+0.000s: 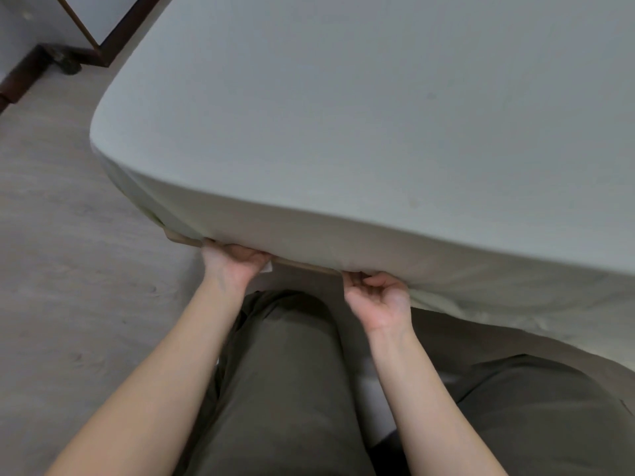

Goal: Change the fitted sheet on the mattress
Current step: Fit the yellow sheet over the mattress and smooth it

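A pale grey-green fitted sheet (343, 132) covers the mattress, stretched smooth over its top and down its near side around the corner at the left. My left hand (233, 262) grips the sheet's bottom hem under the mattress edge near that corner, fingers curled and hidden beneath it. My right hand (378, 297) pinches the hem a little farther right, fingers curled round the fabric. A strip of tan bed base (302, 266) shows between the two hands. A small white tag (268, 267) pokes out by my left hand.
Light wood-look floor (68, 269) lies to the left of the bed. A dark wooden frame and skirting (103, 46) stand at the far left corner by the wall. My knees in olive trousers (292, 389) are right against the bed's near side.
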Tool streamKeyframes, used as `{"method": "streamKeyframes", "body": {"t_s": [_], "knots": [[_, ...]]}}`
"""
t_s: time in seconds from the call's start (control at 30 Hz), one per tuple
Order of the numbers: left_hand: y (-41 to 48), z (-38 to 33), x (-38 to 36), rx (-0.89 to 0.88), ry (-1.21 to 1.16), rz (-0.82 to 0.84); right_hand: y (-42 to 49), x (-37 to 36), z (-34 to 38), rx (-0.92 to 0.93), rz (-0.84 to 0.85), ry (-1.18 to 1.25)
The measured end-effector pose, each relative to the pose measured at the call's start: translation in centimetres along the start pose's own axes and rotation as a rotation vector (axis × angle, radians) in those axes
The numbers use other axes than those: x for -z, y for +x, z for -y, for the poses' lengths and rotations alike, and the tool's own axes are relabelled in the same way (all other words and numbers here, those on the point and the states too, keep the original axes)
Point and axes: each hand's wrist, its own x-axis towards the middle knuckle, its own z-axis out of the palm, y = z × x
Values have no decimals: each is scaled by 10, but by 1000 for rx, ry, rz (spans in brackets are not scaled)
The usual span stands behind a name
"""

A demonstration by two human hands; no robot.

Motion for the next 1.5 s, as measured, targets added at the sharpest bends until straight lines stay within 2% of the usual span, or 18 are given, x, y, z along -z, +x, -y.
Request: {"method": "streamKeyframes", "body": {"t_s": [0.13, 0.3, 0.37, 0.47, 0.57, 0.63, 0.7, 0.77, 0.83, 1.2, 1.33, 1.43, 1.5], "knots": [[5, 12, -4, -70, -22, -13, 4, -6, 2, -15, -51, 15], [3, 3, -8, -12, 170, -104, 12, -9, 12, -74, -94, -39], [0, 5, -4, -27, 338, -176, 13, -10, 14, -84, -108, -85], [-10, 10, 5, -162, 558, -302, 12, -6, 15, -34, -92, -172], [-31, 37, 10, -333, 518, -384, 9, -4, 16, 33, -92, -228], [-47, 67, 8, -288, 517, -291, 10, -4, 17, 67, -87, -268], [-56, 89, -4, -139, 442, -173, 10, -5, 16, 86, -63, -315], [-57, 98, -18, -24, 320, -142, 12, -4, 17, 104, -34, -357], [-54, 100, -30, 18, 261, -167, 14, -4, 19, 109, -21, -399], [-39, 110, -47, -22, 212, -178, 10, 6, 40, -12, 26, -554], [-32, 101, -51, 11, 291, -202, 6, 13, 41, 66, 9, -424], [-27, 100, -50, 23, 324, -191, -5, 28, 68, 150, 14, -318], [-26, 101, -49, 28, 318, -159, -15, 37, 92, 222, 18, -330]]}}
